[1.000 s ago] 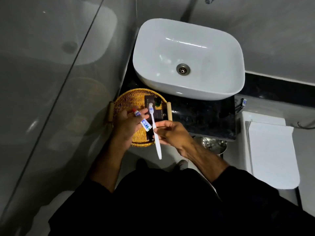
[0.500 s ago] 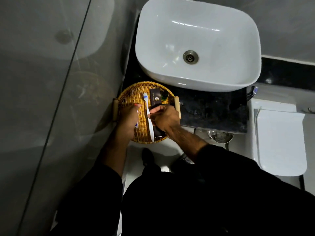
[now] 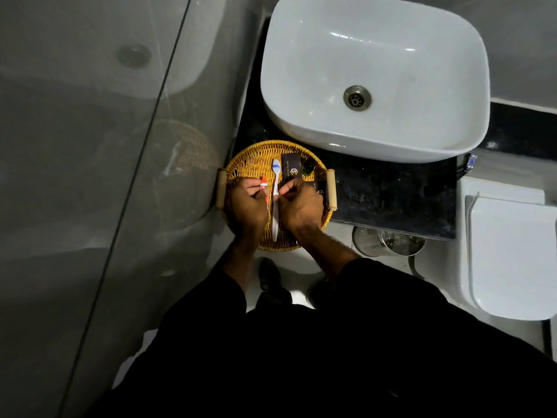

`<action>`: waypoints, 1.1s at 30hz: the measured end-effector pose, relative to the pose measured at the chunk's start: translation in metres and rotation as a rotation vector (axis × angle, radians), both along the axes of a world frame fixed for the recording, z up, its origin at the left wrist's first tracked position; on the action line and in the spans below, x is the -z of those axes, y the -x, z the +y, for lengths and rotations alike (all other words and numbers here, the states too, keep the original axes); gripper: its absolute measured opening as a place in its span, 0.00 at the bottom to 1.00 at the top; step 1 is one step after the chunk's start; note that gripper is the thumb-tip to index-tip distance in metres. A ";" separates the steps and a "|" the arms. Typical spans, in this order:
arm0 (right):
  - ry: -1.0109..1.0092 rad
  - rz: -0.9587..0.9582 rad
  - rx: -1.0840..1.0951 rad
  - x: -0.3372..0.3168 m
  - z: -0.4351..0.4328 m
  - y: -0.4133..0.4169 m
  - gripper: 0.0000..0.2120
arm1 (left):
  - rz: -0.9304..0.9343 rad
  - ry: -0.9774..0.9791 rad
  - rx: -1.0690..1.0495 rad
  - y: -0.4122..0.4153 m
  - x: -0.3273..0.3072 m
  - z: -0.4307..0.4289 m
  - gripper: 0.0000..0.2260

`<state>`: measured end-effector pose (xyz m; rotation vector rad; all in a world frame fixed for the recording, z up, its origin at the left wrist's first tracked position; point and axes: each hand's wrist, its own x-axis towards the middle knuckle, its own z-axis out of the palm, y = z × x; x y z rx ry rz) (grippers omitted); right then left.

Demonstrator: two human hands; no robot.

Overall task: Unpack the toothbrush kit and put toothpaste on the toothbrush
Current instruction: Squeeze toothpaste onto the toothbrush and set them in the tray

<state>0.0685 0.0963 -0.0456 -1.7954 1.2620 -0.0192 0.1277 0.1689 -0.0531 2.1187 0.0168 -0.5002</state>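
A white toothbrush (image 3: pixel 275 200) with blue bristles lies lengthwise over the round wicker tray (image 3: pixel 253 159), head pointing toward the sink. My right hand (image 3: pixel 301 205) pinches its handle near the middle. My left hand (image 3: pixel 245 206) sits just left of it, closed around a small toothpaste tube (image 3: pixel 264 188) whose red cap end sticks out past the fingers. A dark kit box (image 3: pixel 291 168) with a gold logo lies on the tray right of the brush head; a second dark box (image 3: pixel 319 190) is partly hidden by my right hand.
A small green bottle (image 3: pixel 308 167) stands on the tray by the box. The white basin (image 3: pixel 373 76) sits on a black counter (image 3: pixel 391 200) just beyond. A glass partition (image 3: pixel 144 146) runs along the left. A white toilet lid (image 3: pixel 512 257) is at right, a steel bin (image 3: pixel 388 241) below the counter.
Both hands have come down from in front of the tray onto it, bringing the toothbrush and tube with them. The toothbrush now rests along the tray, and the view has shifted closer.
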 end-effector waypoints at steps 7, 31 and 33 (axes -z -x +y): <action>0.080 0.035 -0.154 0.000 0.002 0.000 0.06 | -0.089 -0.058 0.028 0.001 0.005 0.000 0.10; 0.309 0.155 -0.334 -0.004 0.005 -0.001 0.07 | -0.182 -0.059 0.007 0.008 0.009 0.004 0.07; 0.279 0.136 -0.334 -0.005 0.004 0.003 0.06 | -0.188 -0.087 0.023 0.009 0.010 0.005 0.08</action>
